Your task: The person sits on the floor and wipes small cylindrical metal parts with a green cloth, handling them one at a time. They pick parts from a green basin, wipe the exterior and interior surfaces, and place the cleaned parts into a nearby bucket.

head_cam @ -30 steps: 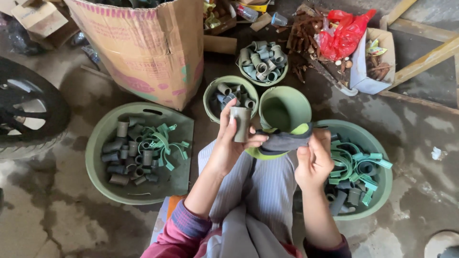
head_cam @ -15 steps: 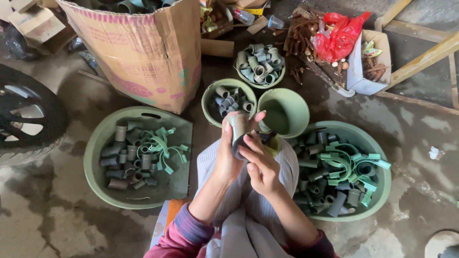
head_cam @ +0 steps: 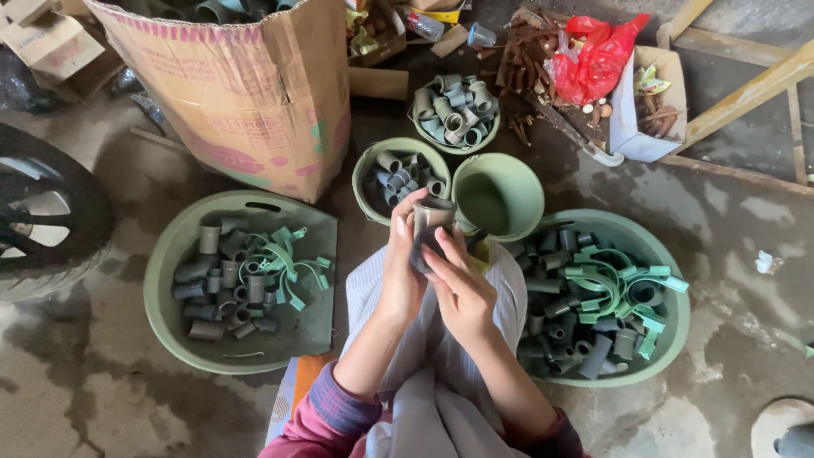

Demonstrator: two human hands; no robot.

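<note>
Two hands meet over the person's lap. The left hand (head_cam: 400, 273) is wrapped around a short grey pipe piece (head_cam: 431, 222) and holds it upright, just above the knees. The right hand (head_cam: 460, 290) is pressed to the side of the same piece, fingers curled on it, with a dark bit of cloth that I can only partly see. The grip is high up and has nothing under it, so I think the piece could slip out and roll away on the wet floor if the rubbing gets too hard. To the left sits a big green tub (head_cam: 170, 331) with grey pieces and green clips inside. To the right is another big green tub (head_cam: 678, 326), fuller, with the same kinds of things. An elbow swinging out could bump either tub and spill it. Just past the hands stand a small green bowl of pipe pieces (head_cam: 373, 165) and an empty green bowl (head_cam: 526, 182), touching each other. A dropped piece might land in the wrong one. Farther off are a third bowl of pieces (head_cam: 424, 136), a big cardboard box (head_cam: 254, 93) and a red bag (head_cam: 598, 59).
</note>
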